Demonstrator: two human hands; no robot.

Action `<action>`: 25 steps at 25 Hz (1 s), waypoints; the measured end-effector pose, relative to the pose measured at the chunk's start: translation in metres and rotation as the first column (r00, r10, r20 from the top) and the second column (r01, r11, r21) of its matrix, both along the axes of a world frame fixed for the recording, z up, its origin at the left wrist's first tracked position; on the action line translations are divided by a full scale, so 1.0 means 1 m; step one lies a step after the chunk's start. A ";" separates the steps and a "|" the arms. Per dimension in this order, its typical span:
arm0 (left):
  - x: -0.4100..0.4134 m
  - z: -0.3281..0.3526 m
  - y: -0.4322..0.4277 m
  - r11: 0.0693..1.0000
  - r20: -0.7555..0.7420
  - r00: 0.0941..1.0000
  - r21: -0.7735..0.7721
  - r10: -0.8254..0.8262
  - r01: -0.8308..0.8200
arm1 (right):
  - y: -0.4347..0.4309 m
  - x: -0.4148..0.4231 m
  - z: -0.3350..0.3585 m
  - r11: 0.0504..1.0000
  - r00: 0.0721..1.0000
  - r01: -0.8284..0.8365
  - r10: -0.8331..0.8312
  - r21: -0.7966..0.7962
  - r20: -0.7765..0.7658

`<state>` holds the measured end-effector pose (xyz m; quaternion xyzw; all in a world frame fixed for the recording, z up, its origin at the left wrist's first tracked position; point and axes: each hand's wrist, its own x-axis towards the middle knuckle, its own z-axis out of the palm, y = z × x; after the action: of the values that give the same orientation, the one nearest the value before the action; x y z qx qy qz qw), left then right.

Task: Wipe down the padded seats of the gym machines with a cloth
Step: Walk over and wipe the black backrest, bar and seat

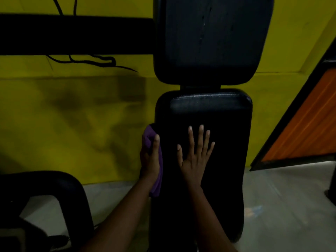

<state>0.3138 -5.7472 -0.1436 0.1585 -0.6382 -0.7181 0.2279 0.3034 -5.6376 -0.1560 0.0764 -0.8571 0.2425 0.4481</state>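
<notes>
A black padded seat [223,142] fills the middle of the view, with a black padded backrest [212,39] standing upright behind it. My left hand [150,160] grips a purple cloth [157,180] against the seat's left edge, thumb on top. My right hand [195,157] lies flat on the seat with its fingers straight and spread, holding nothing.
A yellow wall [72,115] runs behind the machine, with a black bar [72,35] and loose cables [94,60] across it. A curved black machine frame [60,184] stands at the lower left. An orange panel [309,124] leans at the right above the grey floor [291,206].
</notes>
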 end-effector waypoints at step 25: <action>0.046 -0.136 -0.013 0.873 0.027 0.955 0.414 -0.295 0.257 | -0.015 0.075 -0.202 0.999 0.993 -0.036 0.032 0.029 0.116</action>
<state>0.3602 -5.7603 -0.2792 0.1415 -0.5006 -0.8522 0.0563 0.3783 -5.6525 -0.3584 0.0838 -0.8837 0.2410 0.3923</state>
